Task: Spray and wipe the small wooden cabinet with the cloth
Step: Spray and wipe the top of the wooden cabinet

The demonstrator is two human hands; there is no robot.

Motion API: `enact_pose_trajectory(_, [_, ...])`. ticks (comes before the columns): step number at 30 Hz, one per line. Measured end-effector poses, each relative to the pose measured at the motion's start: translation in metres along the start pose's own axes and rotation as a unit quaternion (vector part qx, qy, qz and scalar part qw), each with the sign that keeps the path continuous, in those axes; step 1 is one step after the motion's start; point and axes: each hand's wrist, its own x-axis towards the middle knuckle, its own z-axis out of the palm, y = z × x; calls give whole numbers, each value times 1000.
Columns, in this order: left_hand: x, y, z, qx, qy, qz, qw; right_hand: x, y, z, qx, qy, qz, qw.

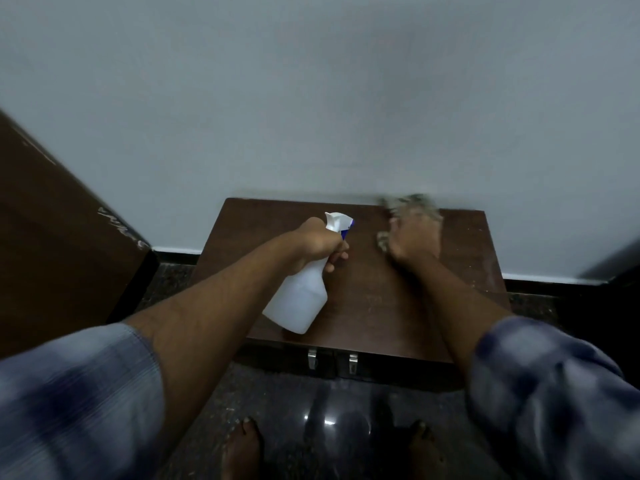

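The small dark wooden cabinet point(374, 299) stands against the wall below me, its top dusty with pale specks. My left hand point(317, 245) grips the neck of a white spray bottle point(301, 296) with a white and blue nozzle, held tilted over the left half of the top. My right hand point(415, 242) presses a greyish cloth point(412, 204) flat on the far right part of the top, near the wall. The cloth and that hand are blurred.
A grey wall point(311, 98) rises right behind the cabinet. A tall brown wooden panel point(52, 237) stands at the left. Two metal handles point(313, 360) show on the cabinet front. My bare feet point(242, 448) stand on the dark glossy floor.
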Motion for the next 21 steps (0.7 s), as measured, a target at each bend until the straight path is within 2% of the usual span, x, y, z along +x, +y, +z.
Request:
enact_pose_trajectory(1, [-2, 2, 2, -3, -6, 6, 1000, -2, 8, -3, 5, -5, 89, 996])
enact_pose_trajectory(2, [-2, 6, 6, -9, -10, 13, 1000, -14, 13, -2, -2, -11, 111, 994])
enact_pose_trajectory(4, [3, 19, 16, -21, -12, 23, 999, -57, 11, 12, -25, -8, 23, 999])
enact_pose_trajectory(6, [7, 32, 30, -23, -13, 24, 999, -109, 13, 18, -25, -31, -21, 999])
enact_pose_trajectory(8, [11, 48, 49, -14, -26, 25, 999, -133, 31, 19, -31, -23, -16, 999])
enact_pose_trajectory(10, [11, 62, 68, -1, -35, 35, 999, -138, 53, 15, -27, -3, 48, 999])
enact_pose_trajectory(13, [13, 72, 85, 14, -23, 27, 999, -126, 73, 13, -19, 57, 147, 987])
enact_pose_trajectory(15, [17, 73, 88, 4, -28, 16, 999, -91, 86, 6, -6, 78, 157, 984])
enact_pose_trajectory(16, [17, 71, 88, 1, -30, 13, 999, -67, 92, -3, 33, 78, 178, 980])
enact_pose_trajectory(18, [20, 67, 85, 6, -23, 13, 1000, -33, 84, -20, 81, 28, 221, 971])
enact_pose_trajectory(19, [21, 65, 83, 9, -17, 13, 1000, -27, 74, -20, 63, 3, 190, 980])
enact_pose_trajectory(21, [23, 60, 78, 4, -14, 11, 1000, -35, 55, -2, -1, -7, 37, 999])
